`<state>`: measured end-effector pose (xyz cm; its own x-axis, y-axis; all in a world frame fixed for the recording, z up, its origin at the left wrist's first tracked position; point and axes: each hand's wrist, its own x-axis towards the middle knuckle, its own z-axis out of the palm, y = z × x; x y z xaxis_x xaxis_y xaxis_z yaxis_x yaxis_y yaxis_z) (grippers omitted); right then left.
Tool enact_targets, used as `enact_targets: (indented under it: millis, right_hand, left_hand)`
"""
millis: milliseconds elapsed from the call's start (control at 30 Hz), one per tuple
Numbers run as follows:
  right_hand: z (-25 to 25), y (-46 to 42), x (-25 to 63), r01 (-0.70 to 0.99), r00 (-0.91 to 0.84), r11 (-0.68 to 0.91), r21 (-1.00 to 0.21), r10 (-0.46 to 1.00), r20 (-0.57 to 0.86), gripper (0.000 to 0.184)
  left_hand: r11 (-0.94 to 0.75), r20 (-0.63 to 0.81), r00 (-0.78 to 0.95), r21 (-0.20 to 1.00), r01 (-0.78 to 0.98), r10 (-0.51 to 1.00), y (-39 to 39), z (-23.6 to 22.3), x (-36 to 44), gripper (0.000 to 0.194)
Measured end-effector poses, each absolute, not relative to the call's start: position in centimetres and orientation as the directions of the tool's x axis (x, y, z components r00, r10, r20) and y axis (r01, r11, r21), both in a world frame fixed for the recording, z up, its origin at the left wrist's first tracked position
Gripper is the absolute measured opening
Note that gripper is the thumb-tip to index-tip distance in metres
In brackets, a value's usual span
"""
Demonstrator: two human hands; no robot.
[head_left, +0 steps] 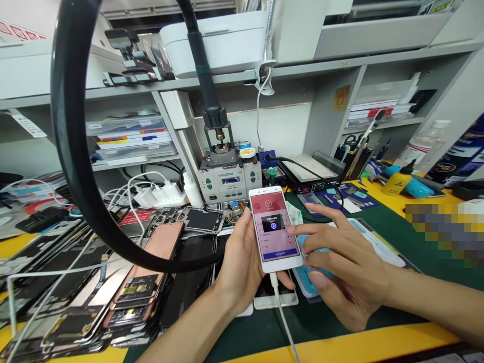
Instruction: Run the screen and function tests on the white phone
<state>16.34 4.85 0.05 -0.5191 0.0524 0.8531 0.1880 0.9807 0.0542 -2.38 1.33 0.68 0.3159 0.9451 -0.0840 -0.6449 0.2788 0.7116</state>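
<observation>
A white smartphone (pixel 282 263) is held up in my left hand (pixel 239 264), its lit screen facing me with a dark pop-up box over a red page. My left fingers wrap behind the phone. A white charging cable (pixel 280 307) is plugged into its bottom edge. My right hand (pixel 346 264) is at the phone's right side with the fingers spread, holding nothing. One right fingertip is over or touching the screen's right edge; I cannot tell which. Beneath the phone, another white phone (pixel 278 301) lies on the green mat (pixel 321 333).
Stacked phone screens and frames (pixel 143 267) cover the left side. A thick black hose (pixel 71 126) loops across the left foreground. The soldering or hot-air station (pixel 229 181) stands behind. A blue-and-white tray (pixel 313 282) lies under my right hand, and a yellow bottle (pixel 399 179) stands right.
</observation>
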Motion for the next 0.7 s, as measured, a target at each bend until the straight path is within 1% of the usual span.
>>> enact_targets:
  millis: [167, 367, 700]
  right_hand:
    - [0.21, 4.75, 16.52, 0.194, -0.549, 0.979, 0.066, 0.052, 0.834, 0.01]
    - [0.06, 4.79, 16.43, 0.195, -0.529, 0.979, 0.06, 0.054, 0.847, 0.009]
    - [-0.04, 4.75, 16.31, 0.199, -0.514, 0.978, 0.069, 0.045, 0.856, 0.01]
  left_hand:
    - [0.272, -0.08, 0.309, 0.71, -0.649, 0.948, 1.4, 0.72, -2.37, 0.056]
    - [0.283, -0.093, 0.313, 0.71, -0.645, 0.945, 1.31, 0.72, -2.29, 0.055]
    - [0.291, -0.113, 0.311, 0.731, -0.618, 0.944, 1.17, 0.7, -2.18, 0.061]
